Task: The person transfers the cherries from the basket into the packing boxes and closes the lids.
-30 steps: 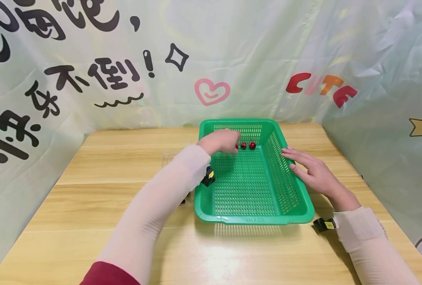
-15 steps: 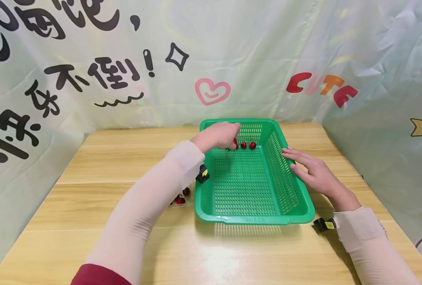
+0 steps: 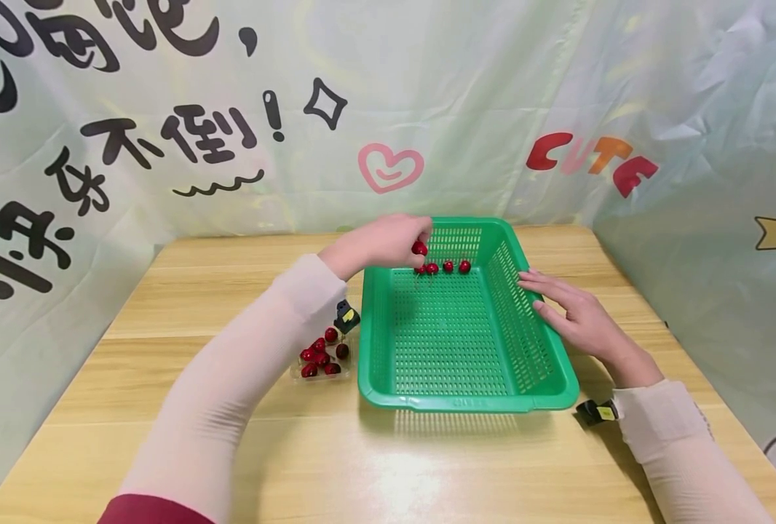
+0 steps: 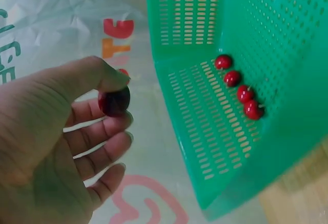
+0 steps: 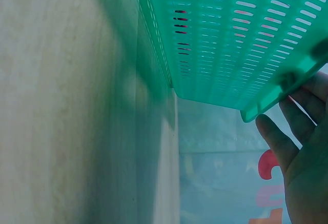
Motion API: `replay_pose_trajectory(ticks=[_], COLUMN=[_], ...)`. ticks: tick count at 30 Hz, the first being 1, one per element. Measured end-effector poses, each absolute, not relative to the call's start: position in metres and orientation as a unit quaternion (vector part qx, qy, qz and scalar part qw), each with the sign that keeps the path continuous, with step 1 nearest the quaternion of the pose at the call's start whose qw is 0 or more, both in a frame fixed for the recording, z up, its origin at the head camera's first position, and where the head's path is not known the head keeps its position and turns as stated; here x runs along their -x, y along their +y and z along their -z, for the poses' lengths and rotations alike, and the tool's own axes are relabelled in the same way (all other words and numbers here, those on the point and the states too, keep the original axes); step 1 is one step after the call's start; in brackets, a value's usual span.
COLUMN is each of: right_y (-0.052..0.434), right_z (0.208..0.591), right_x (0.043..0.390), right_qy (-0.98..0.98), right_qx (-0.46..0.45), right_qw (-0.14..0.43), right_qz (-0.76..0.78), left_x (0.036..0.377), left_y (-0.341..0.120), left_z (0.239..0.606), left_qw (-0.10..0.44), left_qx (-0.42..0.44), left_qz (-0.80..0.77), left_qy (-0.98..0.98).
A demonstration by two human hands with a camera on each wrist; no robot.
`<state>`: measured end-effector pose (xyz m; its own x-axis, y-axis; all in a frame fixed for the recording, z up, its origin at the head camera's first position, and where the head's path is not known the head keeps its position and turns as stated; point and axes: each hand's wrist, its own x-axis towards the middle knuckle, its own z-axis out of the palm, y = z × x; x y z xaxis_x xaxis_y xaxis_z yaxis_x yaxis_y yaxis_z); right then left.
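My left hand [image 3: 388, 240] is raised at the back left of the green basket [image 3: 468, 403], pinching a dark red cherry [image 4: 114, 102] between thumb and index finger. In the left wrist view, the other fingers are loosely bent and hold nothing. Several red cherries [image 3: 464, 267] with stems lie in a row on the basket floor, along its far wall. My right hand [image 3: 574, 313] rests with extended fingers on the basket's right rim. The right wrist view shows its fingers [image 5: 297, 121] against the rim from outside and below.
Left of the basket, a clear plastic tray [image 3: 296, 375] holds several more cherries [image 3: 309, 354], partly beneath the left forearm's line. The wooden table [image 3: 185, 291] ends at a printed curtain [image 3: 480, 87] behind and at both sides.
My left hand has lifted and drawn left from the row in the basket, with a cherry now showing in its pinch. More cherries in the row and the tray are uncovered. The right hand stays put.
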<state>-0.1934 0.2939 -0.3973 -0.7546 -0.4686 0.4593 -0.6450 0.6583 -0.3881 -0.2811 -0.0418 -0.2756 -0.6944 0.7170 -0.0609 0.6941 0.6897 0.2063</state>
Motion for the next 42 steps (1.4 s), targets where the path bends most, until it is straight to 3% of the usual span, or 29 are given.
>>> replay_pose_trajectory(ticks=[22, 42], right_y=[0.294, 0.293], right_z=[0.398, 0.397], right_x=[0.193, 0.194], right_qy=[-0.896, -0.897], right_qx=[-0.307, -0.307], right_qw=[0.158, 0.157], right_qz=[-0.281, -0.276], left_x=[0.254, 0.227], left_y=[-0.112, -0.174], left_z=[0.269, 0.303], left_qw=[-0.1, -0.137], left_qx=[-0.458, -0.453], left_qz=[-0.048, -0.064], left_qy=[0.882, 0.878])
